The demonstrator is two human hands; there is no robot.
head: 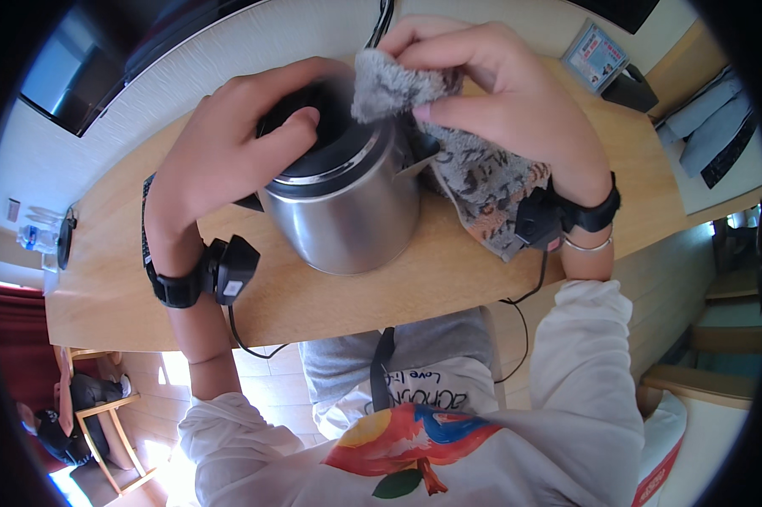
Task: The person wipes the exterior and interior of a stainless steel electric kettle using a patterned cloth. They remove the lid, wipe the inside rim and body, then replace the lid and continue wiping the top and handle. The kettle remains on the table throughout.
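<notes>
A stainless steel kettle [355,222] with a black lid [339,149] stands on the wooden desk [279,304]. My left hand [235,139] rests over the lid, its thumb on the top and its fingers curled around the far side. A grey patterned cloth [482,171] is pinched between the thumb and fingers of my right hand [488,82], at the right of the kettle's top. The rest of the cloth hangs down to the desk beside the kettle. Part of the lid's far side is blurred and hidden by my left hand.
A framed card [595,57] and a black box [631,92] stand at the back right. Folded clothes [710,127] lie farther right. Plastic bottles [37,239] are at the far left. Cables hang from my wrist-worn devices. A person [70,424] sits at the lower left.
</notes>
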